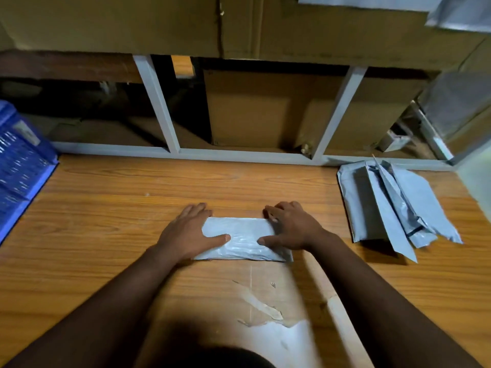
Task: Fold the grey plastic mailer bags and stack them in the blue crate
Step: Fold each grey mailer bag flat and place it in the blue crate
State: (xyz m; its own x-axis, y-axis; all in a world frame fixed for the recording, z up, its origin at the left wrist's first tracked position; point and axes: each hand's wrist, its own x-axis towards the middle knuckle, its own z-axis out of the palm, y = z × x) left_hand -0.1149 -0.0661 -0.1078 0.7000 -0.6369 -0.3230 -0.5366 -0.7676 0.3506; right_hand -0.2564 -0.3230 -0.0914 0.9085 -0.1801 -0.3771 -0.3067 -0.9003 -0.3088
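A grey mailer bag, folded into a small rectangle, lies flat on the wooden table in the middle of the view. My left hand grips its left end, thumb on top. My right hand grips its right end the same way, fingers curled over the far corner. A loose pile of unfolded grey mailer bags lies on the table to the right. The blue crate stands at the left edge, only partly in view; its inside is hidden.
The wooden table has torn, peeling veneer near the front. A grey metal frame runs along its far edge, with cardboard boxes behind it. More grey plastic hangs at the top right.
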